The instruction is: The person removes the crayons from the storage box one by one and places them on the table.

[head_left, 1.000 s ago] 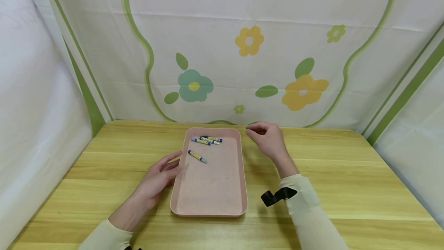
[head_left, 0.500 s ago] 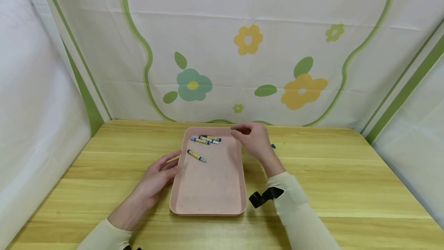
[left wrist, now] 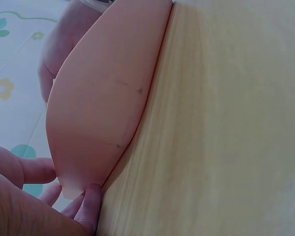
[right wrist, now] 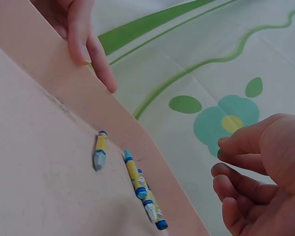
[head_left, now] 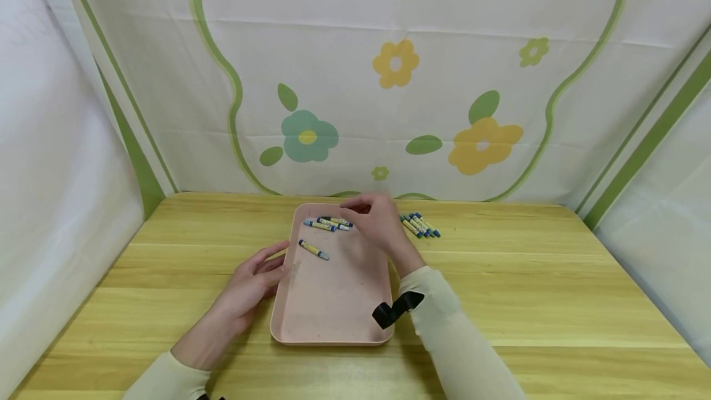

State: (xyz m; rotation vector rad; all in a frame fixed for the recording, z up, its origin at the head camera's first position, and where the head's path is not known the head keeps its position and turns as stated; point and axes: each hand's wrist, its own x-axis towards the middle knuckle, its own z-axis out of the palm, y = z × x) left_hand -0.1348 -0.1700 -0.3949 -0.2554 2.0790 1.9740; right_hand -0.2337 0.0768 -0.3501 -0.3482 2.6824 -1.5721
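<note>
A pink tray [head_left: 333,307] lies on the wooden table, holding several crayons in yellow wrappers with blue bands. Three of them lie together near its far end, among them a light-blue crayon [head_left: 319,225]; a single pale-blue crayon [head_left: 313,249] lies nearer. My left hand [head_left: 250,286] touches the tray's left side with extended fingertips. Above the far part of the tray is my right hand [head_left: 378,221], fingers loosely bent. In the right wrist view, nothing shows between the right hand's [right wrist: 260,172] thumb and fingers.
A row of several crayons [head_left: 419,225] lies on the wooden table [head_left: 528,289] just right of the tray. Behind the table hangs a white curtain [head_left: 344,79] with printed flowers. White cloth also stands at both sides.
My right hand has moved left from beside the tray to above it, uncovering the crayons on the table at right. My left hand has stayed at the tray's side.
</note>
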